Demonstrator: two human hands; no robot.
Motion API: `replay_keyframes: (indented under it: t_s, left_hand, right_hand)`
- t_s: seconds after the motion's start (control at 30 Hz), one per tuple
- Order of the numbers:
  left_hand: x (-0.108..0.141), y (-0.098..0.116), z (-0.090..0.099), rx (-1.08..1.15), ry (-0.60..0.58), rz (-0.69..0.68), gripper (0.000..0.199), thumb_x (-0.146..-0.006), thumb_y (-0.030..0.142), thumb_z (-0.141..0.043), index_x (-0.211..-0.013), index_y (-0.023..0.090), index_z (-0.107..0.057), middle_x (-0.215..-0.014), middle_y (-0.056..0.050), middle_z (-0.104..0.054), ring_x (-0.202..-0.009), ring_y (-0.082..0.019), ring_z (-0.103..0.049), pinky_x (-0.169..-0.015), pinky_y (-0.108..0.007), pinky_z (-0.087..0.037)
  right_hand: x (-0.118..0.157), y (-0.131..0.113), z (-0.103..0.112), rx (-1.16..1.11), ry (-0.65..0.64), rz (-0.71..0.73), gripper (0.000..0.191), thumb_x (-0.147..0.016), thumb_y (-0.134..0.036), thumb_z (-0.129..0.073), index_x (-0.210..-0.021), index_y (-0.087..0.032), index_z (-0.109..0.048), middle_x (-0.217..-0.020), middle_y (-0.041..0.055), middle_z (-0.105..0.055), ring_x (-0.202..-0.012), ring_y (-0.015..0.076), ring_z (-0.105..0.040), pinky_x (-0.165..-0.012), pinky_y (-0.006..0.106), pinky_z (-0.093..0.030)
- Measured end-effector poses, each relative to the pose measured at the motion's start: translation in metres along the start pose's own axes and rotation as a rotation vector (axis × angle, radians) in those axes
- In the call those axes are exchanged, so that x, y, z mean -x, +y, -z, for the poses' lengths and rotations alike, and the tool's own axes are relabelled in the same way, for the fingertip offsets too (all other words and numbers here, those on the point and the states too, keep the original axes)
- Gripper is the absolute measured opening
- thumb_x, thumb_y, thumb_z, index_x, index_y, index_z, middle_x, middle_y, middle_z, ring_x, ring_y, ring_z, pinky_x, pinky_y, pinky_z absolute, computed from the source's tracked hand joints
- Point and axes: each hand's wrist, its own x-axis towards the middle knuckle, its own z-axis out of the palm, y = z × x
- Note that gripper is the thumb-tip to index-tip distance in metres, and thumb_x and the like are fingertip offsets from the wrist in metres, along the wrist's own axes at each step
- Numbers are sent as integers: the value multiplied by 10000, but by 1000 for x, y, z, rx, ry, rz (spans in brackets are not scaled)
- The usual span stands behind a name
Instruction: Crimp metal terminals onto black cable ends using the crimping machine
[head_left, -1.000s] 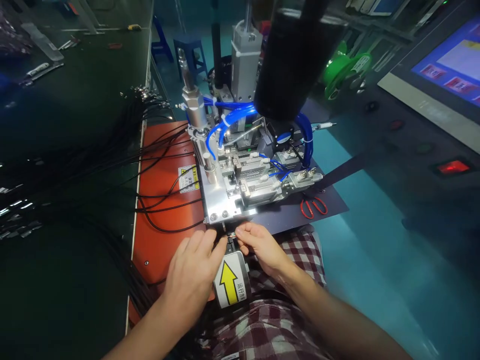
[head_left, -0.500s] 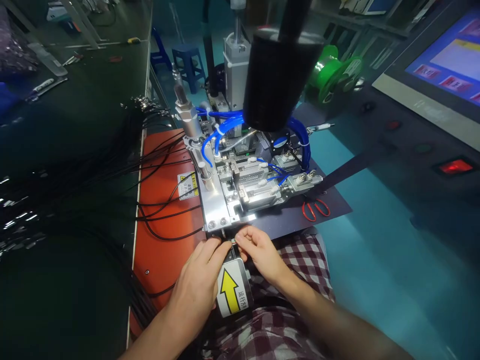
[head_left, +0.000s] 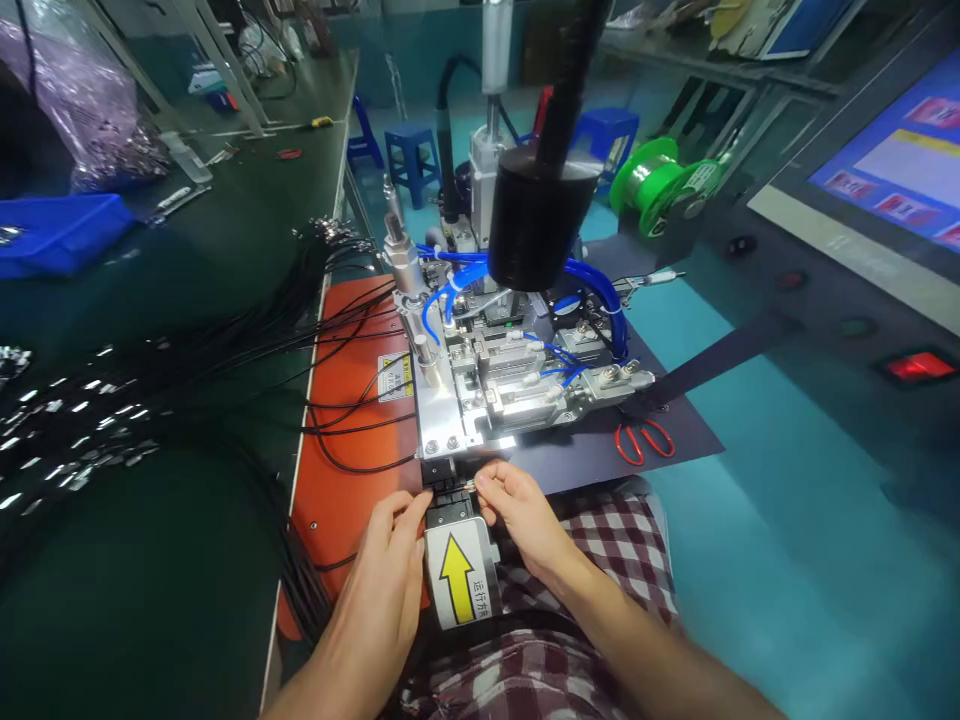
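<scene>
My right hand (head_left: 523,512) pinches a small metal connector (head_left: 470,486) between thumb and forefinger, at the right side of a black slotted track (head_left: 451,497). Thin coloured wires seem to show at the connector, too small to make out well. On the track's other side, my left hand (head_left: 390,565) has thumb and forefinger drawn together at its edge; what they grip, if anything, is hidden. Below the track is a white label with a yellow arrow (head_left: 456,585). Just beyond stands the metal machine (head_left: 442,415), with pneumatic cylinders and blue air tubes (head_left: 619,310).
Black cables (head_left: 352,405) cross the orange plate (head_left: 337,500) from a bundle on the dark bench (head_left: 187,560) at left. Red-handled scissors (head_left: 643,440) lie right of the machine. A black suction nozzle (head_left: 536,220) hangs overhead, near a green solder spool (head_left: 652,185) and a control screen (head_left: 892,170).
My left hand has drawn back leftward from the right hand, uncovering the track. My right hand stays pinched at the track's right side. The camera view has shifted slightly.
</scene>
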Motion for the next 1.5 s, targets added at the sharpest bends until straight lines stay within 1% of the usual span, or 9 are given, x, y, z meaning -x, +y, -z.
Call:
replay_keyframes:
  t_s: [0.07,0.2,0.3,0.43,0.6,0.8,1.1,1.3,1.5]
  left_hand:
    - [14,1,-1,-129,50,50,389,-917,181,-325,-1294,167,-419,-1159,-131,-448,-993,-205,-545,-802,-352,-540]
    - [27,-3,-2,-346,34,46,438,-914,220,-352,-1348,170,-391,-1228,-152,-441,-1077,-276,-493,-838,-462,-522]
    - [25,-12,1,-420,3,-25,463,-916,242,-367,-1375,180,-357,-1311,-141,-422,-1175,-295,-430,-876,-454,-512]
    - [19,-25,8,-452,-39,-91,433,-915,231,-375,-1346,197,-405,-1335,-118,-424,-1203,-273,-423,-926,-421,-487]
    - [9,-15,12,-426,-25,-75,394,-907,234,-377,-1279,162,-485,-1252,-140,-492,-1120,-281,-485,-871,-433,-502]
    - [-15,5,-3,-158,-77,-191,394,-888,119,-359,-1251,186,-495,-1166,-107,-553,-1033,-227,-527,-867,-389,-485]
    - [-24,1,-6,-87,-76,-241,333,-902,134,-375,-1203,154,-515,-1101,-104,-584,-943,-213,-530,-821,-361,-476]
    - [-22,-1,-13,-167,-24,-314,377,-854,79,-371,-1195,129,-525,-1115,-120,-597,-930,-235,-535,-779,-375,-472]
    - [-22,0,-12,-157,24,-283,359,-850,90,-391,-1166,156,-547,-1084,-101,-597,-921,-216,-541,-794,-347,-474]
  right_hand:
    - [0,1,0,1,-2,3,316,-766,-449,-634,-688,-180,-487,-508,-72,-461,-475,88,-373,-532,248,-291]
    - [1,1,1,10,-6,8,293,-776,-424,-635,-700,-177,-497,-522,-71,-461,-485,90,-376,-542,252,-293]
    - [1,0,2,26,-10,15,289,-785,-423,-625,-697,-178,-499,-518,-68,-465,-489,95,-380,-539,254,-296]
    - [0,0,1,50,-6,35,288,-792,-424,-615,-695,-178,-503,-511,-68,-463,-487,96,-382,-536,253,-299]
    - [0,0,1,81,-1,62,297,-790,-443,-609,-696,-184,-499,-510,-69,-461,-482,98,-385,-533,253,-304]
    - [0,-2,1,114,-12,91,321,-793,-469,-596,-677,-196,-474,-508,-68,-450,-472,103,-385,-515,255,-309]
    - [3,-3,2,221,28,143,293,-828,-447,-562,-704,-199,-468,-556,-61,-446,-483,105,-414,-495,254,-319]
    - [-1,-1,3,77,-34,31,301,-820,-427,-572,-670,-184,-475,-495,-62,-455,-479,98,-366,-526,255,-305]
    - [-1,-4,1,24,-42,22,338,-777,-472,-617,-656,-190,-474,-493,-66,-449,-473,99,-356,-517,254,-281]
